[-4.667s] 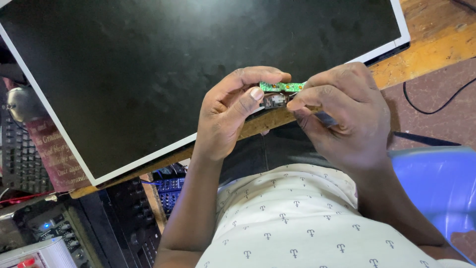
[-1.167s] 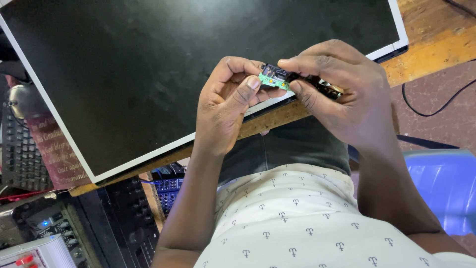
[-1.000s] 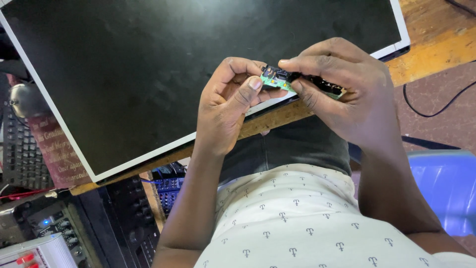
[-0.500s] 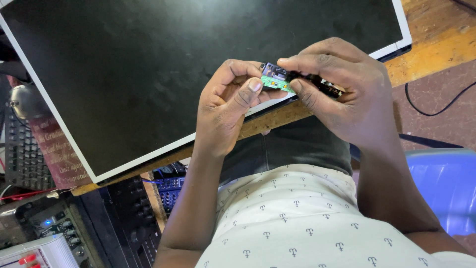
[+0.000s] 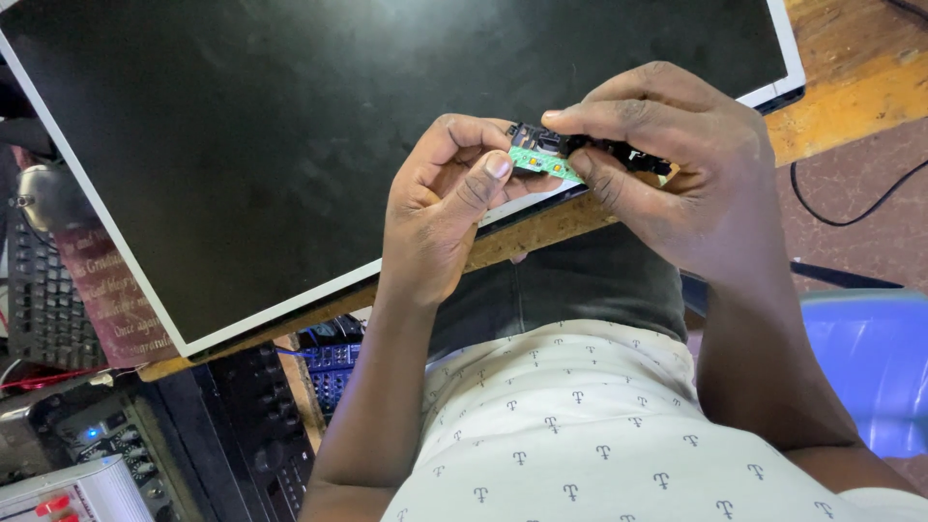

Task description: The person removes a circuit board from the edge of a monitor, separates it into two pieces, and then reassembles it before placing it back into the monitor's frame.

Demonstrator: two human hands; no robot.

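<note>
both hands meet above the near edge of a large flat display panel (image 5: 290, 145), its matte black face dusty and bordered by a thin white frame. the left hand (image 5: 440, 217) is curled, its thumb tip pressed against one end of a small narrow green circuit board (image 5: 543, 162) dotted with tiny orange parts. the right hand (image 5: 677, 179) clasps the other end from above and below, forefinger stretched along the top, thumb underneath, and it also grips a slim black plastic strip (image 5: 619, 153) that runs alongside the board (whether board and strip are joined i cannot tell). so the board sits pinched between both hands, held in the air just over the panel's lower rim.

the panel lies on a worn wooden tabletop (image 5: 851, 87) with a rough orange-brown grain. a thin black cable (image 5: 851, 208) loops over the mottled reddish floor to the right, beside a smooth blue plastic seat (image 5: 870, 367). lower left sit a black audio mixer with rows of knobs (image 5: 261, 425) and a dark keyboard (image 5: 34, 300). the person wears a white shirt with a small repeating dark print (image 5: 580, 435).
</note>
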